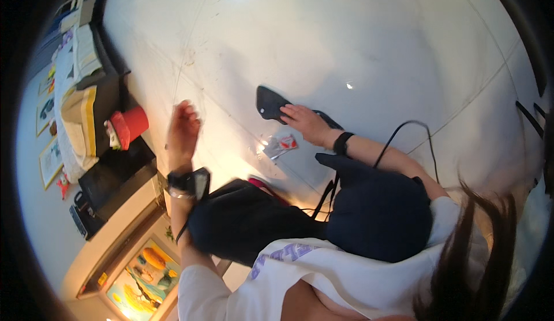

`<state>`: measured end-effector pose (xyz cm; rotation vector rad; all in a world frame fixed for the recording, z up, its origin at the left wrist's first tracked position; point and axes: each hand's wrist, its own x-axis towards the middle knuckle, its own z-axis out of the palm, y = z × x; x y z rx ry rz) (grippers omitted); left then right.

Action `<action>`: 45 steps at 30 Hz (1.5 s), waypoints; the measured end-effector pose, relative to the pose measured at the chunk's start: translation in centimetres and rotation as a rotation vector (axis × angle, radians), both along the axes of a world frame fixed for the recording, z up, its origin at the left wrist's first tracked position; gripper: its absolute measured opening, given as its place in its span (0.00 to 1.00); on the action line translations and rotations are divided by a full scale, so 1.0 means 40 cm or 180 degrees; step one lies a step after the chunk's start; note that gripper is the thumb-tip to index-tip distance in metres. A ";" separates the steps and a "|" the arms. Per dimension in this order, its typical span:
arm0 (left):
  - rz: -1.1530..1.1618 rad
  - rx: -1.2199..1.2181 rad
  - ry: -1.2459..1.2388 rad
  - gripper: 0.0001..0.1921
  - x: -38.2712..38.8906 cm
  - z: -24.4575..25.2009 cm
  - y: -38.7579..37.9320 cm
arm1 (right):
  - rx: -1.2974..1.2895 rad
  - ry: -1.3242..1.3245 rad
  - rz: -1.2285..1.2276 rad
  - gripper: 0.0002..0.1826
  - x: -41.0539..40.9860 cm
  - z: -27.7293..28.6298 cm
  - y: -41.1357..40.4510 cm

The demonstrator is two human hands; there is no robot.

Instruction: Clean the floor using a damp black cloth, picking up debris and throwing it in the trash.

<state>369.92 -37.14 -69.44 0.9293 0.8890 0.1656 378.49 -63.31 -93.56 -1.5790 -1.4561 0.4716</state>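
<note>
A long, flat black object (272, 103) with a narrow middle and a small pale spot lies on or just over the tiled floor. The fingers of my right hand (305, 124) rest across its middle; my thumb is hidden, and a firm grip cannot be made out. Beside that hand, on the near side, lies a small clear plastic packet (281, 144) with a red-and-white part. My left hand (185, 124) is raised off to the left, blurred, with its fingers loosely bent and nothing seen in it. A dark device is strapped on my left wrist; a black band circles the right.
A black cable (409, 122) loops beside my right forearm. My dark-clothed knees (381, 212) are close in front. At the left stand a red container (132, 124), a sofa with a yellow-edged cloth (80, 122) and a dark flat-topped piece (114, 178). Thin black legs (529, 119) show at the right.
</note>
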 end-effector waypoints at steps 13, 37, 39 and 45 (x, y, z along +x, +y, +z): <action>0.0979 -0.1325 0.0283 0.11 -0.317 -0.176 0.015 | -0.2292 0.1236 -0.2071 0.24 0.309 0.330 -0.429; 0.0946 -0.1693 -0.0528 0.09 -0.578 -0.253 0.145 | -0.1902 -0.1234 -0.2175 0.25 -0.283 0.011 0.122; 0.1190 -0.1571 -0.0495 0.09 -0.625 -0.262 0.150 | -0.1828 -0.1170 -0.1903 0.24 -0.352 0.002 0.211; 0.1976 -0.1370 -0.0544 0.08 -0.661 -0.296 0.158 | -0.0750 -0.0476 -0.0574 0.20 -0.591 -0.111 0.551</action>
